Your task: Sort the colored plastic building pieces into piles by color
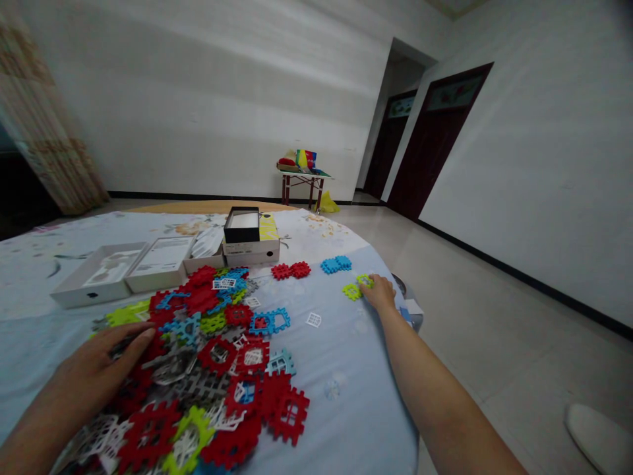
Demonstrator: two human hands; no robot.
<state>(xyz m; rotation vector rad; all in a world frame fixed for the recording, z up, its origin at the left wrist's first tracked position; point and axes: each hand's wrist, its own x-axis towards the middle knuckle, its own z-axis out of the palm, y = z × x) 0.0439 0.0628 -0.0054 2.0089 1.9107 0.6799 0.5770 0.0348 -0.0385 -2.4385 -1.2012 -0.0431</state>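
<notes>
A heap of interlocking plastic building blocks (205, 369) in red, blue, green, grey and white is spread over the left half of the table. My left hand (101, 363) rests at the heap's left side, thumb and forefinger a little apart, its other fingers partly hidden. Over by the table's right edge, my right hand (382, 292) has its fingertips closed on a lime-green building block (364, 280). Another lime-green block (351, 291) lies just left of it. Farther back are small groups of blue blocks (336, 264) and red blocks (291, 270).
Open white boxes (111, 290) and a black box (242, 232) stand behind the heap. A lone white window piece (314, 320) lies on the patterned tablecloth (341, 356). Beyond are a small side table (304, 174) and a yellow bag (328, 202) on the floor.
</notes>
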